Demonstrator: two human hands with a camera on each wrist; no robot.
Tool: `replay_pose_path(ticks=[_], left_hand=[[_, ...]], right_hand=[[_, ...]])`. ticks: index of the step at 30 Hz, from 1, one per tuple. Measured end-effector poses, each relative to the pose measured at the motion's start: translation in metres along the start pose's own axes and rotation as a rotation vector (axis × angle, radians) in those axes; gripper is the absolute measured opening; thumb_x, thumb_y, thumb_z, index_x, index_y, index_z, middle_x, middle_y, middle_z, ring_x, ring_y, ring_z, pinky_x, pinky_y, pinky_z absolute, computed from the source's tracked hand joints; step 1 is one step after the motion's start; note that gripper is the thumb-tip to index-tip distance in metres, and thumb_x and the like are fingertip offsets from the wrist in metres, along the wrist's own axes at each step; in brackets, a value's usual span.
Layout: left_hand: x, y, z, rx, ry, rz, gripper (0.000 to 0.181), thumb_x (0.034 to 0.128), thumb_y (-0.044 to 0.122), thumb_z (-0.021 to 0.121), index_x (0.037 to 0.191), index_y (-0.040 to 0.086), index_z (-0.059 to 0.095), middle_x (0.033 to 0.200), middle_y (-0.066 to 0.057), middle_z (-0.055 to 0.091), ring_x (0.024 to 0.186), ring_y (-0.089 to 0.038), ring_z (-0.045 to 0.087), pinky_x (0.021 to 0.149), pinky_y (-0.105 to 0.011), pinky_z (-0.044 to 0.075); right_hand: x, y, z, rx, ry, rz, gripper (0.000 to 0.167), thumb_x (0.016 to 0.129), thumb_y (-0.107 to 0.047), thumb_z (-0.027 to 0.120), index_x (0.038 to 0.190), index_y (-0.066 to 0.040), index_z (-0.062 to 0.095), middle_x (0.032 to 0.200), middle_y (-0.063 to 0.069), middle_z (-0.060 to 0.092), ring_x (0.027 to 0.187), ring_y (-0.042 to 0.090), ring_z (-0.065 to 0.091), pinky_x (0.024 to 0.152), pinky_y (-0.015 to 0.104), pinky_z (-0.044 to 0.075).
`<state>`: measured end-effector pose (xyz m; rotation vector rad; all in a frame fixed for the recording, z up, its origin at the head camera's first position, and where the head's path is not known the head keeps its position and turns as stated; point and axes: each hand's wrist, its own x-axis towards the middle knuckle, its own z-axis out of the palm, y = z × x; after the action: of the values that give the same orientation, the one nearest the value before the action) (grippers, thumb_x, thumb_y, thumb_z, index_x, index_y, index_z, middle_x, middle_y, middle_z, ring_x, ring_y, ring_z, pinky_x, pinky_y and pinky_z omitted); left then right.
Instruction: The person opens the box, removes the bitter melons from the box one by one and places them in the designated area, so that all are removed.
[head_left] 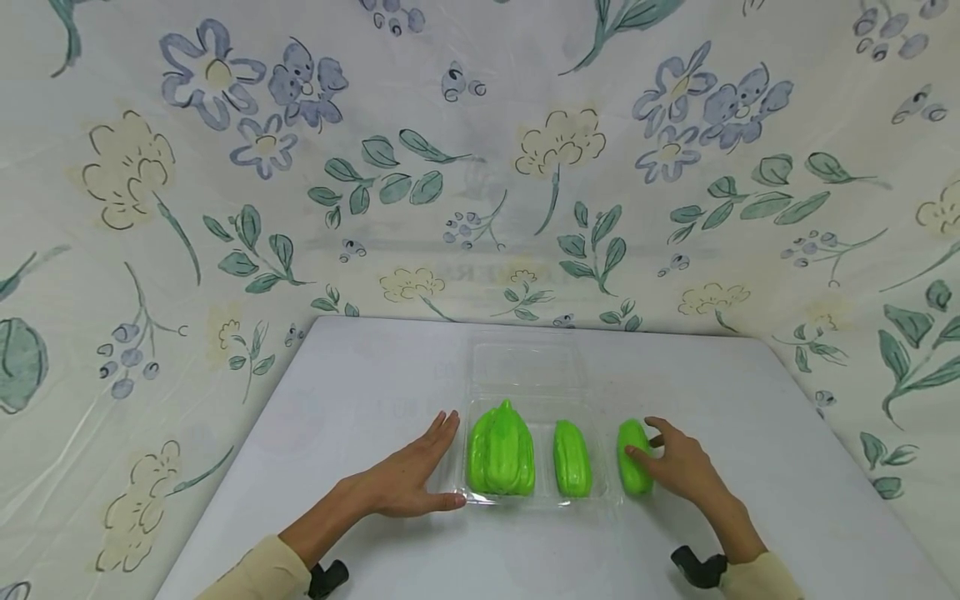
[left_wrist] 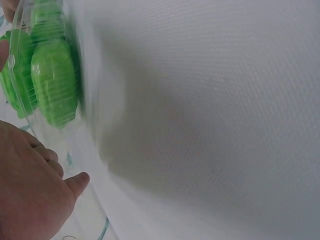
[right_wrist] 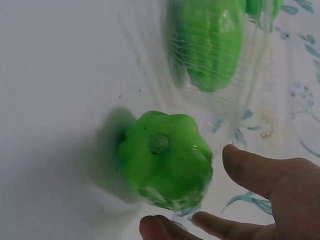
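A clear plastic clamshell box (head_left: 544, 467) lies with its lid (head_left: 527, 367) folded back behind it. In its left part sit several glossy green ridged vegetables (head_left: 501, 454), one resting on top; a single one (head_left: 572, 460) lies in the right part. Another green ridged vegetable (head_left: 632, 479) is on the table, just right of the box. My right hand (head_left: 686, 471) is around this loose one, thumb and fingers spread; the right wrist view shows a gap between thumb and vegetable (right_wrist: 167, 155). Fingers straight, my left hand (head_left: 405, 479) is at the box's left edge.
The white table (head_left: 360, 367) carries the box near its middle. A flower-patterned sheet (head_left: 480, 208) hangs behind the table and along both sides. Black wrist mounts (head_left: 699, 568) sit by both sleeves.
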<state>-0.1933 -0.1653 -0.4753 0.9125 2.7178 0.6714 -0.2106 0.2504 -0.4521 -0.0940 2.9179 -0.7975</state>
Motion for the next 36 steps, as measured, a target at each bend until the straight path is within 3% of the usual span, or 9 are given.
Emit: replay_pose_path(ticks=[16,27,36], left_hand=[[0.001,-0.001,-0.001,0.002,0.004,-0.002,0.109,0.0874,0.064,0.057,0.157,0.001,0.003,0.163,-0.014,0.005,0.149,-0.028,0.004,0.113,-0.049,0.026],[0.0,-0.001,0.0,0.003,0.006,-0.002,0.108,0.0877,0.064,0.057,0.157,0.001,0.003,0.163,-0.015,0.005,0.149,-0.028,0.004,0.113,-0.049,0.027],[0.001,-0.001,0.001,0.0,0.002,-0.004,0.109,0.0877,0.066,0.056,0.156,0.0,0.003,0.163,-0.014,0.004,0.149,-0.026,0.003,0.113,-0.048,0.027]], right_hand=[[0.003,-0.022,-0.023,-0.019,0.082,-0.098,0.068,0.093,-0.035,0.067,0.139,0.009,0.043,0.118,0.033,0.061,0.102,0.052,0.061,0.072,0.056,0.054],[0.012,-0.065,-0.011,0.048,0.079,-0.194,0.062,0.092,-0.031,0.07,0.139,0.003,0.048,0.116,0.026,0.064,0.086,0.034,0.068,0.066,0.042,0.057],[0.018,-0.1,0.018,0.149,0.011,-0.28,0.058,0.092,-0.03,0.071,0.139,-0.004,0.051,0.115,0.018,0.066,0.068,0.012,0.064,0.058,0.029,0.052]])
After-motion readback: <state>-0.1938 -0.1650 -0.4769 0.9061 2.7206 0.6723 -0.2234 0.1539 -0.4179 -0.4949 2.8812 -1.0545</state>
